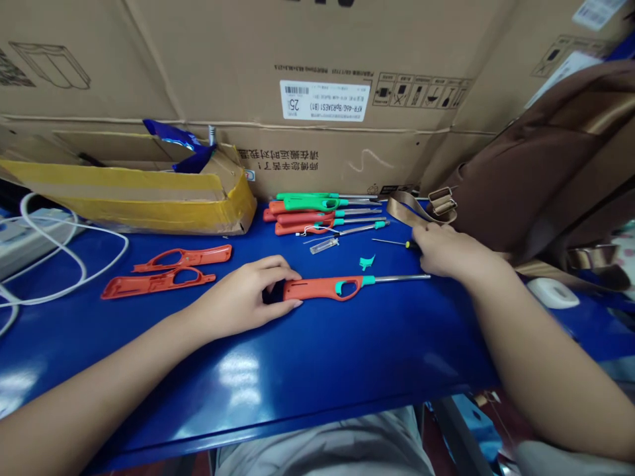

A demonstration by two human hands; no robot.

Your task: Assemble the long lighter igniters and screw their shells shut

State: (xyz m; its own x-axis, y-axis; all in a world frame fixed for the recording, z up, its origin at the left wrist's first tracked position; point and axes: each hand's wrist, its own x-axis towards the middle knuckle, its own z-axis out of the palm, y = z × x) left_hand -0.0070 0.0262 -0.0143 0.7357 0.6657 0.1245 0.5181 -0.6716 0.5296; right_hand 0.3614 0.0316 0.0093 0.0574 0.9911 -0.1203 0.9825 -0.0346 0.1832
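Note:
An orange long-nosed gas lighter (pixel 317 288) with a green trigger and a metal tube lies across the blue table, tube pointing right. My left hand (pixel 253 294) grips the end of its handle between thumb and fingers. Beyond the tube's tip, my right hand (pixel 444 248) is closed around the handle of a small screwdriver (pixel 391 242); its thin shaft points left, and most of the handle is hidden. Between the hands are a small green plastic piece (pixel 367 262) and, farther back, a clear fuel tank (pixel 324 246).
Two orange lighter casing halves (pixel 169 271) lie at left. Several red and green lighters (pixel 307 211) are piled at the back. A yellow-taped carton (pixel 198 205), a large cardboard box (pixel 198 59), white cables (pixel 74 264), a brown bag (pixel 526 158) and a white object (pixel 553 293) surround the work area.

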